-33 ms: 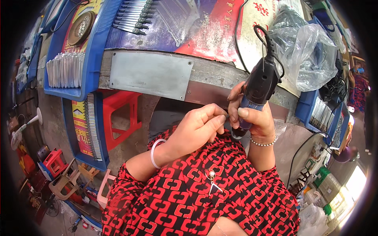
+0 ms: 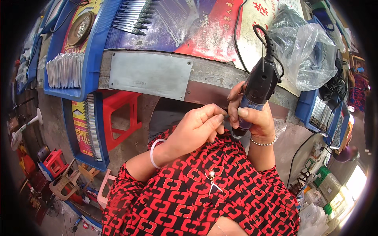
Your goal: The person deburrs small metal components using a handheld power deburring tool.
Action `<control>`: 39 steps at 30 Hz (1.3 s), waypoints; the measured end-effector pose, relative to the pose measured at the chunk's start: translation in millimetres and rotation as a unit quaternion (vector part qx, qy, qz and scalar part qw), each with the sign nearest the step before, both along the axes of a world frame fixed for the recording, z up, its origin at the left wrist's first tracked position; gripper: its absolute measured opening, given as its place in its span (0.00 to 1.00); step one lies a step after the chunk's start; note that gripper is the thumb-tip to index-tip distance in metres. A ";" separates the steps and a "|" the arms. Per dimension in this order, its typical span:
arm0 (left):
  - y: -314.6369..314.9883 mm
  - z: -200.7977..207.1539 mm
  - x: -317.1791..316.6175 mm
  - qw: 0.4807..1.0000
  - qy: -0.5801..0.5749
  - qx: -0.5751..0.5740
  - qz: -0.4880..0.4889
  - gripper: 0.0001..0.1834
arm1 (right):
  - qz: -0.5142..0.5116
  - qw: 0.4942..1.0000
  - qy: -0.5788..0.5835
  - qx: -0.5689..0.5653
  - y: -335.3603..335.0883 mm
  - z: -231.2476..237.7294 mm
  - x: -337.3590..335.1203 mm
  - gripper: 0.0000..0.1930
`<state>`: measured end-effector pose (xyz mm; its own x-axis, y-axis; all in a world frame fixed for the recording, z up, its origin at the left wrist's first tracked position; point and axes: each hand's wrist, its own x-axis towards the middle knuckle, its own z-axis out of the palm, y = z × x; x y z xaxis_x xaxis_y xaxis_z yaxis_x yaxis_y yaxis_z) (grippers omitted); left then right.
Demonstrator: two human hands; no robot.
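My right hand (image 2: pixel 254 116) is wrapped round a black corded handheld power tool (image 2: pixel 260 84), which tilts with its cord end up and away from me and its narrow nose down toward my lap. My left hand (image 2: pixel 202 124) is closed in a pinch beside it, its fingertips meeting those of my right hand at the tool's side. Something tiny and dark may lie between those fingertips, but the fingers hide what it is. Both hands are over my lap, just in front of the bench edge.
Across the bench edge runs a metal plate (image 2: pixel 149 74). Several metal rods with dark ends (image 2: pixel 134 17) lie on the bench. Blue trays (image 2: pixel 92 74) with thin silvery pieces (image 2: pixel 66 70) stand left. A clear plastic bag (image 2: pixel 315 55) lies right; a red stool (image 2: pixel 118 118) stands below the bench.
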<state>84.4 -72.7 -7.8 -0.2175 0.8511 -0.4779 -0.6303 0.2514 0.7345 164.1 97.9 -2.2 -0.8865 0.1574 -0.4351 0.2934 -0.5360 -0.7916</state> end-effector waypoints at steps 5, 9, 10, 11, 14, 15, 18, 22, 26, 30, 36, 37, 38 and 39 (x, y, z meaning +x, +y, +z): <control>1.5 -1.5 -4.7 0.998 -0.065 0.008 0.023 0.09 | -0.007 1.000 0.002 -0.006 2.4 -5.7 -3.6 0.25; -10.9 -13.8 6.7 0.989 0.084 0.049 0.107 0.11 | 0.006 0.998 0.030 -0.051 -10.4 -8.4 -13.2 0.19; -17.9 -16.6 8.9 0.966 0.216 0.071 0.122 0.13 | 0.008 0.998 0.025 -0.048 -17.8 -7.8 -14.9 0.20; -21.2 -12.8 -2.4 0.943 0.319 0.051 0.082 0.13 | -0.007 0.999 0.031 -0.042 -21.0 -10.7 -16.1 0.22; -39.8 -26.6 -9.2 0.894 0.431 0.080 0.095 0.12 | -0.067 0.995 0.048 -0.059 -27.6 -20.9 -13.4 0.26; -48.7 -27.2 -9.2 0.898 0.419 0.086 0.102 0.12 | -0.104 0.990 0.042 -0.088 -20.5 -30.8 -5.4 0.28; -91.8 -26.8 -9.3 0.922 0.345 0.017 0.175 0.11 | -0.080 0.994 0.073 -0.011 -10.6 -20.7 -2.9 0.30; -181.3 -19.7 -8.0 0.865 0.206 -0.099 0.447 0.09 | 0.036 0.987 0.155 -0.017 -2.4 -5.3 -11.6 0.27; -298.6 -47.1 -21.1 0.698 0.259 -0.244 0.621 0.12 | 0.049 0.982 0.178 0.047 -19.4 6.4 -27.4 0.28; -425.5 -83.4 0.2 0.541 0.268 -0.387 0.697 0.12 | 0.045 0.983 0.155 0.091 -43.6 19.8 -40.2 0.28; -505.6 -128.4 25.0 0.482 0.241 -0.556 0.632 0.09 | 0.062 0.982 0.156 0.089 -44.5 20.6 -41.8 0.30; -507.8 -133.8 24.1 0.484 0.239 -0.555 0.632 0.09 | 0.062 0.982 0.155 0.092 -43.6 19.8 -41.4 0.30; -506.2 -133.6 21.0 0.479 0.232 -0.571 0.625 0.07 | 0.059 0.982 0.151 0.092 -43.2 19.7 -41.5 0.29; -505.5 -134.8 17.9 0.475 0.224 -0.586 0.617 0.05 | 0.057 0.983 0.148 0.092 -43.0 19.4 -41.3 0.29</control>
<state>102.3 -578.1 -142.6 -0.5079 -0.8506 -0.1363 -0.6753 0.2948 0.6761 122.7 54.9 17.3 -0.9863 0.1024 -0.1293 0.0854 -0.3533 -0.9316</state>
